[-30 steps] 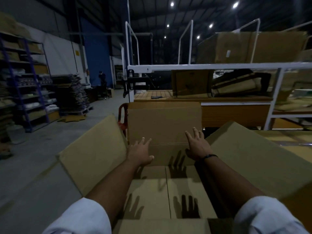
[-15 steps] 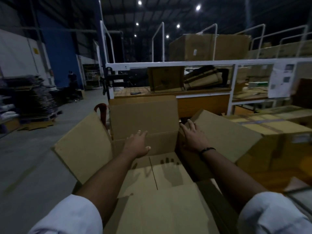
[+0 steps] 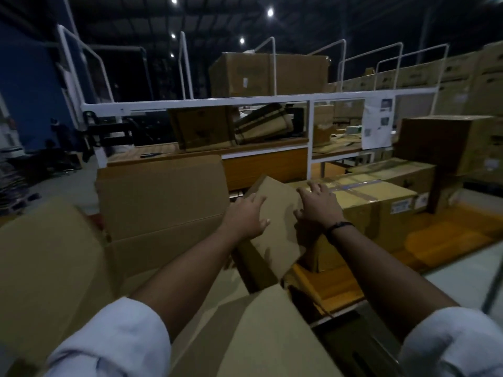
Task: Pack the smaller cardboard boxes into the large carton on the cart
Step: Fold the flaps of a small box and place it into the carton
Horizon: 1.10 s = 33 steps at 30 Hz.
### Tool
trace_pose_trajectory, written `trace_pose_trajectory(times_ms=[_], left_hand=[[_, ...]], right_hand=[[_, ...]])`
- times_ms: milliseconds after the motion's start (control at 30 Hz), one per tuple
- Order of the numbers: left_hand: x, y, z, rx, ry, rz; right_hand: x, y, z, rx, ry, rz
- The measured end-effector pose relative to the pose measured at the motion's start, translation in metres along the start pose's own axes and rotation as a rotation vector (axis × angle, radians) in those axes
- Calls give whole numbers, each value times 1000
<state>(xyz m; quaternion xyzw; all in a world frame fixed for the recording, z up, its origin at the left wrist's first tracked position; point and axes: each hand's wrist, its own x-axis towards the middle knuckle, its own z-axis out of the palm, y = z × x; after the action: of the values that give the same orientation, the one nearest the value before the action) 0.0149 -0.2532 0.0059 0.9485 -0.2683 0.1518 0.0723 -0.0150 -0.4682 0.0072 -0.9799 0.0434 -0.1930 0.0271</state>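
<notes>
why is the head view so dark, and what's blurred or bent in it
Head view: only small ceiling lamps light the hall, so the cardboard reads dim and dull. Head view: the sleeves at the bottom edge smear softly, while the left hand and right hand are sharper. Head view: the wide lens bows the white rack beam.

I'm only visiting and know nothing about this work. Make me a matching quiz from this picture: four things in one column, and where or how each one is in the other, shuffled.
Things:
1. left hand
2. right hand
3. taped box
4. paper sheet

Places or states:
A. hangs on the white rack
B. lies flat on a flap of the carton
C. has a dark wristband just behind it
D. stands to the right of the carton

Pairs: 1-B, 2-C, 3-D, 4-A
</notes>
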Motion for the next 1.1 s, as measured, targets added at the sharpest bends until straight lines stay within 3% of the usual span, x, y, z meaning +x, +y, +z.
trace_pose_trajectory(times_ms=[367,533,767,900,1100], left_hand=[[121,205,28,-21,185,84],[161,255,54,72,-30,-37],[189,235,126,-50,-229,-333],[183,223,162,59,-42,-318],[181,223,211,-45,295,-394]], right_hand=[[35,187,-15,188,14,0],[59,249,10,270,-82,69],[73,286,69,232,-136,4],[73,301,102,278,-151,30],[66,314,151,185,101,0]])
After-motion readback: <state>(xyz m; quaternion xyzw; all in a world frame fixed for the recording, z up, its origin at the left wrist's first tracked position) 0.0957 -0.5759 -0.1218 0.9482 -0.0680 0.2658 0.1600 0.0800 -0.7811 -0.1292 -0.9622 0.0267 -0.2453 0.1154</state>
